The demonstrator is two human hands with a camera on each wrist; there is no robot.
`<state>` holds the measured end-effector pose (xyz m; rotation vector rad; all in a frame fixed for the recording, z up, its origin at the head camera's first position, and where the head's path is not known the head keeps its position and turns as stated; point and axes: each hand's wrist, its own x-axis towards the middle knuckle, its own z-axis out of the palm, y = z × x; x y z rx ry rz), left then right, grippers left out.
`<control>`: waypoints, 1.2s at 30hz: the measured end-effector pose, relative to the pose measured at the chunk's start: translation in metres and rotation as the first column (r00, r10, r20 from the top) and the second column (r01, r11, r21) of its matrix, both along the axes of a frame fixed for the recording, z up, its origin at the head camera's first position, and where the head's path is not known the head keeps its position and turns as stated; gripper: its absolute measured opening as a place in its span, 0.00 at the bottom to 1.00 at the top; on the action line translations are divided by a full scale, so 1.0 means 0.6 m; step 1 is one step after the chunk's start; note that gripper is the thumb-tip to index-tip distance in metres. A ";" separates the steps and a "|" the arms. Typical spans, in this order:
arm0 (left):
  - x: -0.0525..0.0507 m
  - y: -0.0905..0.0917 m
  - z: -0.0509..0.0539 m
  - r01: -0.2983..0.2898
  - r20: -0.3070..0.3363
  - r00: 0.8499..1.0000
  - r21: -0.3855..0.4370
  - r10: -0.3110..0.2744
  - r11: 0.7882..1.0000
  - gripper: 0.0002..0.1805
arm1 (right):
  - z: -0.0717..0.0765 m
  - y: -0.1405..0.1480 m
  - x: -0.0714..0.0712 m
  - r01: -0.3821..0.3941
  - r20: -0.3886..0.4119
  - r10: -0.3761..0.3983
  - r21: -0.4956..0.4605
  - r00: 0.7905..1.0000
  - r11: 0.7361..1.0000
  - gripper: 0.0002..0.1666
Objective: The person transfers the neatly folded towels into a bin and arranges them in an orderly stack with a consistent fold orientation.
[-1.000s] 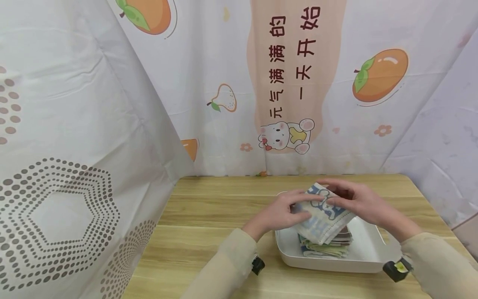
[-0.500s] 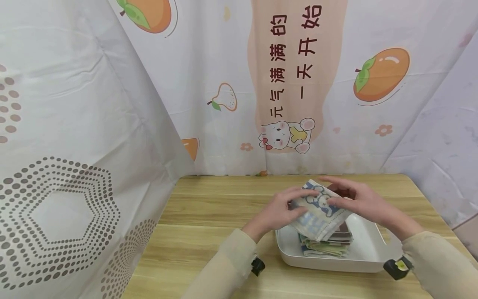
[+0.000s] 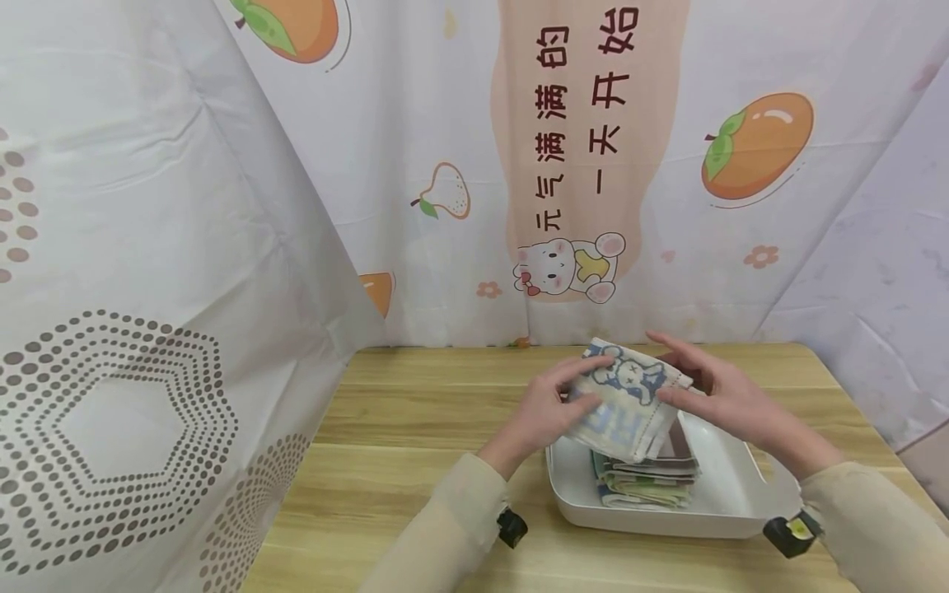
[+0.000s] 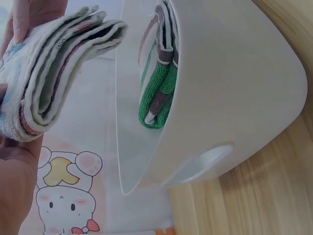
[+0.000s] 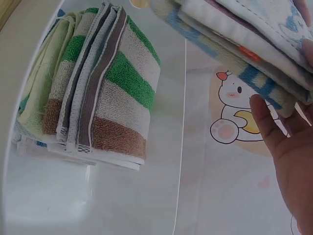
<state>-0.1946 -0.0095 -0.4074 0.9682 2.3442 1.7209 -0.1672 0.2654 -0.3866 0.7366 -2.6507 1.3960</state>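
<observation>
A cream-and-blue folded towel (image 3: 619, 412) with a bear print is held tilted above a white plastic bin (image 3: 660, 521). My left hand (image 3: 544, 405) grips its left side, thumb and fingers around the folds. At the right edge my right hand (image 3: 722, 397) has its thumb on top and fingers behind; the index finger sticks out. The left wrist view shows several layers in the held bundle (image 4: 58, 68), and a red mark shows at its edge in the right wrist view. Inside the bin lies a pile of folded towels, with a green, grey and brown striped towel (image 5: 122, 88) uppermost.
The bin stands on a wood-grain table (image 3: 400, 461), toward its right. A printed curtain (image 3: 445, 263) hangs behind the far edge, and another patterned sheet (image 3: 148, 247) hangs on the left. A cut-out handle hole (image 4: 203, 164) shows in the bin wall.
The held towel has risen and shifted left, with both hands still at it. More of the pile in the bin shows beneath. My right index finger has lifted away from the towel's edge.
</observation>
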 end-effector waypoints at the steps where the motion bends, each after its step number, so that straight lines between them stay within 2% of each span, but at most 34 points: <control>1: -0.001 0.000 -0.001 -0.004 0.012 1.000 0.018 0.004 1.000 0.26 | 0.000 -0.001 0.000 0.008 0.007 -0.008 -0.002 1.000 1.000 0.43; 8: -0.003 -0.001 -0.006 -0.023 0.137 0.991 0.133 0.004 0.991 0.26 | -0.005 -0.005 0.002 0.025 0.005 -0.025 -0.044 1.000 0.999 0.47; 13: -0.002 -0.003 -0.005 -0.055 0.254 0.967 0.175 0.009 0.983 0.27 | -0.012 -0.007 0.000 -0.006 -0.024 0.003 -0.097 1.000 0.995 0.52; 17: -0.001 -0.002 -0.003 -0.092 0.305 0.952 0.178 0.034 0.980 0.27 | -0.018 -0.009 -0.001 -0.040 -0.015 0.038 -0.134 0.999 0.990 0.55; 22: -0.002 -0.001 -0.001 -0.107 0.338 0.941 0.211 0.031 0.972 0.27 | -0.025 -0.010 -0.001 -0.083 -0.039 0.078 -0.139 0.996 0.987 0.54; 26: -0.001 -0.001 0.000 -0.111 0.343 0.939 0.230 0.026 0.967 0.27 | -0.027 -0.011 0.000 -0.088 -0.038 0.084 -0.124 0.996 0.988 0.52; 31: 0.000 0.000 0.001 -0.116 0.340 0.940 0.235 0.030 0.965 0.27 | -0.027 -0.008 0.002 -0.083 0.011 0.085 -0.121 0.996 0.989 0.53; 36: 0.000 0.001 0.001 -0.134 0.352 0.935 0.223 0.049 0.966 0.27 | -0.026 -0.005 0.007 -0.042 0.111 0.054 -0.110 0.992 0.993 0.52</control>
